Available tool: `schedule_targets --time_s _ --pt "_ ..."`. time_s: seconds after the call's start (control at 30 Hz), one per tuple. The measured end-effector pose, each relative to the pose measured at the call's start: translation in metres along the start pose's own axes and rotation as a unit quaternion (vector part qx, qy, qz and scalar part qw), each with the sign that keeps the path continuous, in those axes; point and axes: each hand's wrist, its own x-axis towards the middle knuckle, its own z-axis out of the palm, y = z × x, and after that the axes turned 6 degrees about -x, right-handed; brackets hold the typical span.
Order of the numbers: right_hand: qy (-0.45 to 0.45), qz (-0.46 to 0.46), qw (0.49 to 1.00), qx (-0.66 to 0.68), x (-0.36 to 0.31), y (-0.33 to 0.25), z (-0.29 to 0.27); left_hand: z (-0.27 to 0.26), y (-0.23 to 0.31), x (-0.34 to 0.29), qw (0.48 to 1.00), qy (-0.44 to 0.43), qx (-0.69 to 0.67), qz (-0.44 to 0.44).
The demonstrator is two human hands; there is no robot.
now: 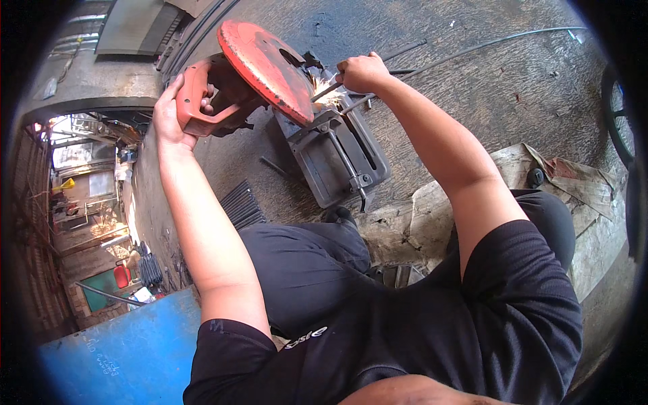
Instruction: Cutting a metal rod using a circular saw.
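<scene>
My left hand [169, 115] is wrapped round the orange-red handle [194, 101] of a cut-off saw. Its round red blade guard [266, 67] is scuffed and tilts over the grey metal base [347, 155]. Beneath the guard, bright sparks [329, 86] fly beside the fence, and the blade itself is mostly hidden. Closed on a thin dark metal rod [327, 92], my right hand [363, 73] is just right of the sparks. The rod's inner end reaches the cutting spot. A clamp screw [343, 155] runs along the base towards me.
A long thin rod [466, 51] stretches from the saw to the far right. Several cut rods [241, 206] lie bundled near my left knee. A dirty cloth [418, 219] covers ground by my legs. A blue panel [135, 344] stands lower left, a wheel [615, 115] far right.
</scene>
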Motion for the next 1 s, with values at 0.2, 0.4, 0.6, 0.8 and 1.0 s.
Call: schedule_targets --time_s 0.2,0.4,0.6,0.8,1.0 --pt "0.007 0.001 1.0 -0.008 -0.001 0.0 -0.002 0.005 0.003 -0.005 1.0 0.01 0.023 -0.011" --pt "-0.013 -0.005 1.0 0.003 0.0 0.004 -0.002 0.013 0.005 -0.009 0.999 0.029 0.04 -0.022" --pt "0.004 0.001 1.0 -0.007 0.004 0.016 -0.005 0.011 0.004 -0.01 0.998 0.032 0.048 -0.019" --pt "0.009 0.001 1.0 -0.011 0.003 0.017 -0.001 0.008 0.006 -0.007 0.999 0.004 0.02 -0.03" --pt "-0.009 -0.004 1.0 -0.004 0.003 0.004 -0.001 0.013 0.004 -0.01 0.998 0.037 0.036 -0.022"
